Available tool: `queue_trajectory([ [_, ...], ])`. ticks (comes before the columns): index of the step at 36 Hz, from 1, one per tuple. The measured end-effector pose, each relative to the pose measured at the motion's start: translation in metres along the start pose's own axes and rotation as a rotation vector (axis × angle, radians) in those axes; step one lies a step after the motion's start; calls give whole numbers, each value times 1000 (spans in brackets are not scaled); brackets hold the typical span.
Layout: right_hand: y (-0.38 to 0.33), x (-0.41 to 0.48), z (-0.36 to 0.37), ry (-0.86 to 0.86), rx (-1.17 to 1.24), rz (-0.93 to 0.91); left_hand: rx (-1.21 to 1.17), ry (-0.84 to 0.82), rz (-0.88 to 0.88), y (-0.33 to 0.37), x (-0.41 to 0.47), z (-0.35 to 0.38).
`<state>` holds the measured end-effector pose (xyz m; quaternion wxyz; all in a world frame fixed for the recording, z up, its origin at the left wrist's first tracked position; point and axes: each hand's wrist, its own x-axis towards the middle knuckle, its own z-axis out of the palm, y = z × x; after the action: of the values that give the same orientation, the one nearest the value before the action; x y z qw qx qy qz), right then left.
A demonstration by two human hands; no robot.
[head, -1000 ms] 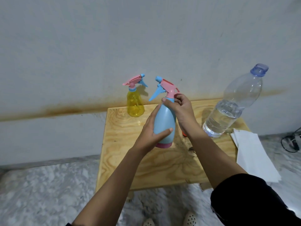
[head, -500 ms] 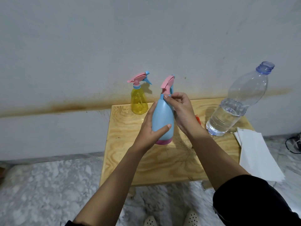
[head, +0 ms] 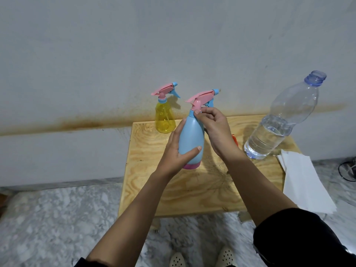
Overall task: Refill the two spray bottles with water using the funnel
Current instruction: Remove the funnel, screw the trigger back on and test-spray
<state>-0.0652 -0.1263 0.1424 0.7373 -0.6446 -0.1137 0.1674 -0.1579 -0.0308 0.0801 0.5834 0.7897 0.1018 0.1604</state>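
Note:
A light blue spray bottle with a pink base stands upright on the wooden table. My left hand wraps around its body. My right hand pinches the collar under its pink and blue spray head, whose nozzle points right. A yellow spray bottle with the same kind of head stands at the table's back left corner. An uncapped clear water bottle, about a third full, stands at the right. An orange object, possibly the funnel, shows only as a sliver behind my right wrist.
A stack of white paper sheets hangs over the table's right edge. The table stands against a grey wall on a marble floor. Dark cables lie on the floor at far right. My shoes show below.
The blue bottle's spray head has turned from pointing left to pointing right under my right hand's fingers. My left hand has kept its hold on the body.

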Motion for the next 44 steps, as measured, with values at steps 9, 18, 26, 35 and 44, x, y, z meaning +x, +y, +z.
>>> queue_trajectory([
  [9, 0, -6, 0, -64, -142, -30, 104, 50, 7, -1, -3, 8],
  [18, 0, -7, -4, -37, -261, -67, 146, 40, 21, 4, -10, 15],
  [26, -9, -4, -21, -210, 48, 31, -31, -177, -3, 10, -6, -6],
  [35, 8, -6, -9, -34, -143, -6, 284, 67, 27, 1, -18, 26],
  [44, 0, -11, -25, -113, -135, -7, 164, -27, 19, -1, -27, 28],
])
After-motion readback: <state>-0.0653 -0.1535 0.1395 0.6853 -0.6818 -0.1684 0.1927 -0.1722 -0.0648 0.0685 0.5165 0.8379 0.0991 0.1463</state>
